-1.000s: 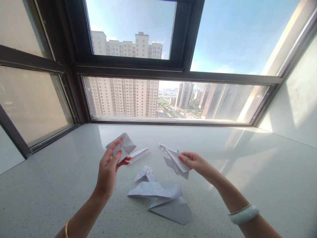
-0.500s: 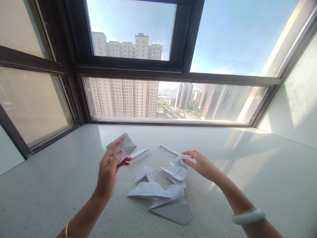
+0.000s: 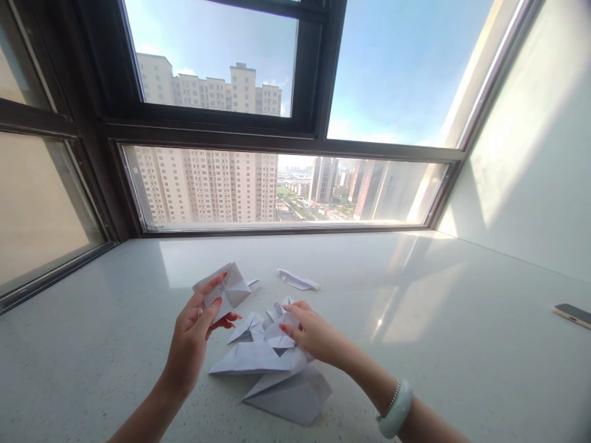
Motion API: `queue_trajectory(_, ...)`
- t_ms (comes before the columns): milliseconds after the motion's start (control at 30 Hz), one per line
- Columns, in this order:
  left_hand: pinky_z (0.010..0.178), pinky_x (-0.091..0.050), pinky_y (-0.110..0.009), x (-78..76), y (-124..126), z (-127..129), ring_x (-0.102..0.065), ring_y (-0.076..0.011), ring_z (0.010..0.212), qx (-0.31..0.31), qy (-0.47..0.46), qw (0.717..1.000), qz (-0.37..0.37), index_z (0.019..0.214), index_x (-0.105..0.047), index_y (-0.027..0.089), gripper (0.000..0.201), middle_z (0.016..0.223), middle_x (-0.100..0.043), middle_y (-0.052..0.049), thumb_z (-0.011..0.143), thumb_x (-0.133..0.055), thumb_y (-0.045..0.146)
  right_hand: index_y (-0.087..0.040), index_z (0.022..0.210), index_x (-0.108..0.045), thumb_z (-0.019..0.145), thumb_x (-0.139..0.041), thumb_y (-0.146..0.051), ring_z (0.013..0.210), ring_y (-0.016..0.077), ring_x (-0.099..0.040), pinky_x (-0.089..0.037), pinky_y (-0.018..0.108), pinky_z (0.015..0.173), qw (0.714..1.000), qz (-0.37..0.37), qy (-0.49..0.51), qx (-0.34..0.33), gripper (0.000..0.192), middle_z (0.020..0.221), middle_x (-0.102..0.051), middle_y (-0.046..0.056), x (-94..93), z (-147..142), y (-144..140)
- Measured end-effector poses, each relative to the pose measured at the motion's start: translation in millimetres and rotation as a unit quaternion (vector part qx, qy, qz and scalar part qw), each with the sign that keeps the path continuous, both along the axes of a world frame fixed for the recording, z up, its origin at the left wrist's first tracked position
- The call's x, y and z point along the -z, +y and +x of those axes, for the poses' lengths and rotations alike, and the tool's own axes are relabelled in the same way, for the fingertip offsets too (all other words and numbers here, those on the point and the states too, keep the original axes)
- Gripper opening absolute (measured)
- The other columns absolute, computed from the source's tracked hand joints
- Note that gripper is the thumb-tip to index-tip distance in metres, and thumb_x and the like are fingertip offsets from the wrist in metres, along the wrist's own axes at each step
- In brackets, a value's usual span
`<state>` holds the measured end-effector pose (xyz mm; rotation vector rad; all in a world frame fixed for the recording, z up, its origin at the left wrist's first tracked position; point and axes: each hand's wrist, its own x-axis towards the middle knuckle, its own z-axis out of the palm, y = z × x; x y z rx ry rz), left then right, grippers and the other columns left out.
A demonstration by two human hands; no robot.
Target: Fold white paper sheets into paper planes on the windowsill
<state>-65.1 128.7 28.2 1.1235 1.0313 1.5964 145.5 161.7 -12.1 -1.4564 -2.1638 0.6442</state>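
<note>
Lying on the sill (image 3: 415, 369), a broad folded sheet (image 3: 300, 394) is seen nearest. Beyond it, a smaller folded paper (image 3: 276, 336) is touched by the right hand (image 3: 316, 332); whether gripped cannot be told. Farther, a paper square (image 3: 236, 291) is pinched above the sill by the left hand (image 3: 194, 323).

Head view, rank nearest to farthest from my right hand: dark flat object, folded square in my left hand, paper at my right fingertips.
1. Paper, at your right hand's fingertips.
2. Folded square, leftward, in your left hand.
3. Dark flat object, at the picture's right edge.
</note>
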Motion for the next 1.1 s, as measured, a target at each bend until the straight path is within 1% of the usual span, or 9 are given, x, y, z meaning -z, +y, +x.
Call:
queue_trajectory(167,0.047,-0.049,-0.027,3.2,-6.0,10.8,-0.058,-0.0125,0.05,0.081,0.024,0.996,-0.03,0.106,-0.058,0.018,0.036,0.098,-0.063,-0.008,0.072,-0.056,0.031,-0.021,0.111,-0.053,0.083,-0.039,-0.046,0.085,0.0199,-0.053,-0.044,0.037,0.078,0.991,0.054,0.121,0.03,0.041,0.107,-0.051,0.01,-20.9,-10.2,-4.5)
queue_trajectory(300,0.045,-0.048,-0.028,10.1,-10.0,20.5,-0.057,-0.0145,0.046,0.148,0.03,0.988,-0.026,0.105,-0.059,0.018,0.038,0.076,-0.065,-0.006,0.07,-0.058,0.033,-0.019,0.113,-0.048,0.076,-0.046,-0.054,0.079,0.0179,-0.057,-0.048,0.029,0.062,0.948,-0.07,0.31,-0.025,0.051,0.094,-0.058,0.007,-29.2,-17.3,-2.7)
queue_trajectory(433,0.043,-0.049,-0.027,18.5,-14.7,29.6,-0.06,-0.0148,0.048,0.177,0.041,0.983,-0.011,0.11,-0.054,0.022,0.04,0.091,-0.064,-0.008,0.072,-0.057,0.033,-0.016,0.101,-0.053,0.063,-0.065,-0.047,0.065,0.0161,-0.06,-0.045,0.025,0.053,0.88,-0.183,0.43,-0.084,0.05,0.074,-0.064,0.002,-32.5,-27.4,-9.4)
queue_trajectory(567,0.043,-0.049,-0.026,22.8,-12.5,30.7,-0.059,-0.0096,0.044,0.159,0.053,0.986,0.003,0.126,-0.032,0.031,0.058,0.124,-0.047,-0.013,0.074,-0.055,0.034,-0.015,0.083,-0.058,0.057,-0.071,-0.04,0.064,0.0161,-0.061,-0.045,0.026,0.058,0.86,-0.17,0.479,-0.05,0.038,0.068,-0.066,0.0,-36.8,-19.7,-8.6)
queue_trajectory(633,0.044,-0.049,-0.025,22.0,-7.9,26.6,-0.059,-0.0082,0.044,0.136,0.071,0.988,0.006,0.128,-0.028,0.033,0.059,0.127,-0.043,-0.014,0.075,-0.053,0.034,-0.015,0.083,-0.058,0.058,-0.07,-0.041,0.064,0.0158,-0.061,-0.044,0.025,0.057,0.873,-0.141,0.468,-0.015,0.038,0.069,-0.067,0.001,-37.7,-2.9,0.7)
queue_trajectory(700,0.046,-0.049,-0.025,19.5,-2.8,21.2,-0.059,-0.008,0.044,0.108,0.086,0.99,0.003,0.124,-0.033,0.028,0.052,0.123,-0.047,-0.014,0.076,-0.051,0.033,-0.015,0.086,-0.059,0.061,-0.067,-0.043,0.063,0.0153,-0.06,-0.043,0.024,0.055,0.899,-0.106,0.424,0.031,0.039,0.074,-0.068,0.002,-36.4,22.5,15.4)
queue_trajectory(800,0.047,-0.047,-0.024,14.4,2.0,14.4,-0.058,-0.0073,0.044,0.062,0.089,0.994,0.002,0.114,-0.044,0.022,0.041,0.114,-0.053,-0.011,0.074,-0.051,0.031,-0.016,0.094,-0.058,0.067,-0.057,-0.048,0.066,0.0154,-0.061,-0.044,0.024,0.055,0.952,-0.05,0.276,0.121,0.042,0.082,-0.068,0.004,-29.1,69.6,41.5)
queue_trajectory(967,0.05,-0.045,-0.024,9.1,2.4,11.2,-0.055,-0.0072,0.045,0.008,0.075,0.997,0.02,0.105,-0.049,0.019,0.036,0.106,-0.057,-0.007,0.07,-0.051,0.027,-0.012,0.072,-0.06,0.064,-0.057,-0.047,0.052,0.0168,-0.057,-0.04,0.026,0.047,0.963,-0.027,0.17,0.207,0.036,0.058,-0.064,0.005,-5.4,142.3,71.9)
queue_trajectory(1100,0.05,-0.043,-0.024,6.4,0.3,11.4,-0.053,-0.0071,0.046,-0.008,0.076,0.997,0.02,0.103,-0.05,0.019,0.034,0.104,-0.058,-0.006,0.069,-0.051,0.027,-0.014,0.061,-0.059,0.066,-0.055,-0.039,0.053,0.0178,-0.056,-0.039,0.026,0.048,0.967,0.008,0.067,0.245,0.025,0.05,-0.06,0.003,15.2,176.0,83.4)
